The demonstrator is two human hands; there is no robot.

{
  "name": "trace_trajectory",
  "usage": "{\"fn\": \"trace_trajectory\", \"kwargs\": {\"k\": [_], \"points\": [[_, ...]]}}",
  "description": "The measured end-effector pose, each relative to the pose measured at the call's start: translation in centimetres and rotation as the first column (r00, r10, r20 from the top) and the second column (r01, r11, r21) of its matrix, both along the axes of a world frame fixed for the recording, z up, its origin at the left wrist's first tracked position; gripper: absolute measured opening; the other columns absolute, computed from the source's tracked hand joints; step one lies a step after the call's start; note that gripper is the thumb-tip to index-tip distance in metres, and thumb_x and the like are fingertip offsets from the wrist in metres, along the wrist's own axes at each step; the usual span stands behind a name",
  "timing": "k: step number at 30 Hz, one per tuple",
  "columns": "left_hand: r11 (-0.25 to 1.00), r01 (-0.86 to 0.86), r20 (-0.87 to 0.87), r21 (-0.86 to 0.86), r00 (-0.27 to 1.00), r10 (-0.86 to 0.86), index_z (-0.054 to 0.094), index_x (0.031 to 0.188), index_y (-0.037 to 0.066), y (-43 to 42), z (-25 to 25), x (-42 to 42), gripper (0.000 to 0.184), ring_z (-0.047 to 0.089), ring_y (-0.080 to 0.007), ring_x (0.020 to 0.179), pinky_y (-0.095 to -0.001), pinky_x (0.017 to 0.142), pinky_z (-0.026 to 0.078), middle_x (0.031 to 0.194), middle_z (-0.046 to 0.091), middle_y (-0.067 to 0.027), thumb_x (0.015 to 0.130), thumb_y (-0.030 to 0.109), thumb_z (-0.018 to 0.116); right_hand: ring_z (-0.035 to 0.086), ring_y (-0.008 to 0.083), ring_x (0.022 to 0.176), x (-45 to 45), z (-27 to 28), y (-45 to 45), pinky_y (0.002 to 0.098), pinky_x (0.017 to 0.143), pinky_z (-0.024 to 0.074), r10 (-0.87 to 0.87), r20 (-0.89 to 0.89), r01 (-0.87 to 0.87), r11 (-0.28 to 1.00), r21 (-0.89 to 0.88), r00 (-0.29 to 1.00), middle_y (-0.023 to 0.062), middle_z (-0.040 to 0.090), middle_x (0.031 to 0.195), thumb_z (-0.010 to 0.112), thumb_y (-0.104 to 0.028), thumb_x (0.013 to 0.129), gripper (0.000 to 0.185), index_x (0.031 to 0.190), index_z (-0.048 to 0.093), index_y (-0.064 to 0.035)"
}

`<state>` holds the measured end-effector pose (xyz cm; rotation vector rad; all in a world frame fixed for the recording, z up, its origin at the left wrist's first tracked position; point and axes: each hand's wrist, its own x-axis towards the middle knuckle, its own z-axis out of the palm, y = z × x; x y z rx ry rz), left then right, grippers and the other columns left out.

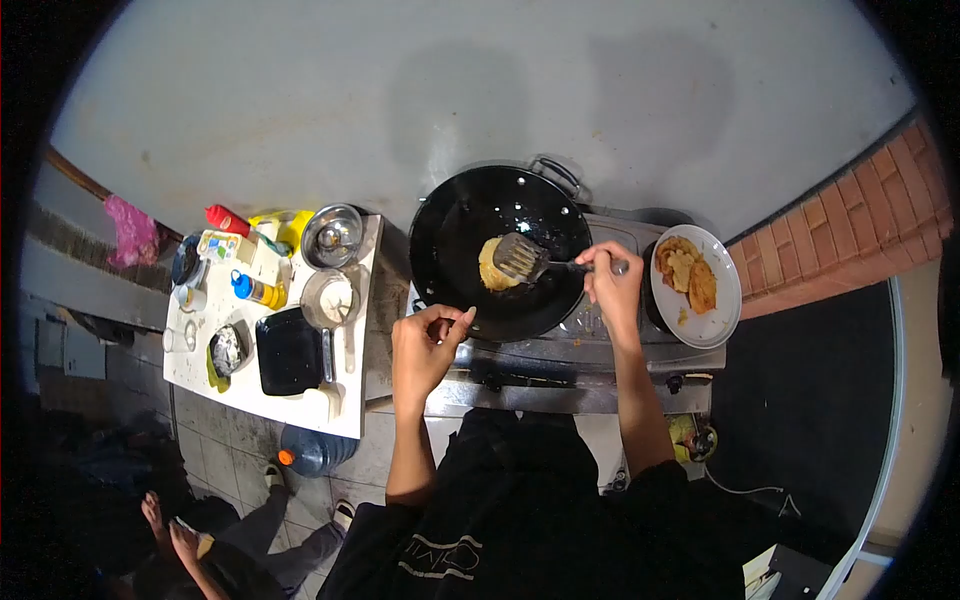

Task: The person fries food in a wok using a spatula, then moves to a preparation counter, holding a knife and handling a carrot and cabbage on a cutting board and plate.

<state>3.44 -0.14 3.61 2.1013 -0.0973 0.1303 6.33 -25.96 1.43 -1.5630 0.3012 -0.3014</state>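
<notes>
A black wok stands on the stove, with a round, browned piece of fried food in its middle. My right hand grips the dark handle of a slotted spatula. The spatula's metal head lies over the right part of the food and hides some of it. My left hand is closed at the wok's near left rim, where its fingers pinch the side handle, mostly hidden by the hand. A white plate with several browned fried pieces sits right of the wok.
Left, a white table bears a black square pan, a saucepan, a steel bowl and several bottles. A blue water jug lies below. Another person's hands show lower left. Behind the stove rises a grey wall.
</notes>
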Motion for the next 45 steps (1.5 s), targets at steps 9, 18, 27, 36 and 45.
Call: {"fn": "trace_trajectory", "kwargs": {"k": [9,18,27,36,45], "points": [[0.938,0.323,-0.019,-0.124,0.945,-0.328,0.069,0.078,-0.003,-8.1,-0.3,0.3,0.017,0.035,-0.0042,0.049,-0.0226,0.045,0.027,0.051,0.038,0.0014,0.081,0.013,0.074,0.058,0.0084,0.072,-5.9,-3.0,-3.2,0.0224,0.06,0.0501,0.178,0.252,-0.164,0.984,-0.075,0.951,0.011,0.063,0.113,0.048,0.006,0.09,0.023,0.107,0.063,0.0039],[0.794,0.503,0.01,-0.34,0.847,-0.532,0.068,0.083,-0.002,-17.8,1.7,-2.6,0.016,0.033,-0.0018,0.054,-0.02,0.047,0.025,0.057,0.038,0.008,0.083,0.013,0.074,0.059,0.0174,0.098,-8.1,-4.2,-6.3,0.0284,0.082,0.0481,0.336,0.05,-0.313,0.914,-0.257,0.941,0.012,0.051,0.119,0.048,0.014,0.075,0.032,0.1,0.065,0.0029],[0.667,0.649,0.045,-0.365,0.728,-0.684,0.067,0.086,0.001,-26.5,-0.1,-5.7,0.013,0.036,-0.0012,0.057,-0.0177,0.052,0.026,0.062,0.042,0.0088,0.083,0.012,0.073,0.057,0.0256,0.099,-9.0,-6.2,-6.9,0.0341,0.08,0.0463,0.284,0.393,-0.089,0.89,-0.446,0.874,0.0116,0.054,0.11,0.063,0.005,0.072,0.043,0.113,0.058,-0.0056],[0.706,0.627,0.066,-0.329,0.761,-0.645,0.067,0.087,-0.001,-29.8,-0.5,-7.0,0.016,0.034,-0.0008,0.054,-0.018,0.048,0.025,0.06,0.042,0.0085,0.084,0.014,0.072,0.055,0.0298,0.102,-6.8,-11.5,-4.2,0.0386,0.084,0.047,0.027,0.376,0.214,0.783,-0.584,0.926,0.0155,0.054,0.112,0.065,0.001,0.074,0.05,0.122,0.052,-0.0047],[0.604,0.691,-0.055,-0.397,0.639,-0.767,0.068,0.084,0.0,-34.6,-2.5,-8.7,0.016,0.044,-0.0022,0.061,-0.0193,0.056,0.034,0.064,0.053,0.0065,0.085,0.016,0.072,0.059,0.0195,0.09,-15.8,-9.6,-14.5,0.0306,0.079,0.0485,-0.059,0.331,0.145,0.96,-0.24,0.942,0.009,0.06,0.094,0.062,-0.002,0.08,0.021,0.101,0.059,-0.0003]]}}
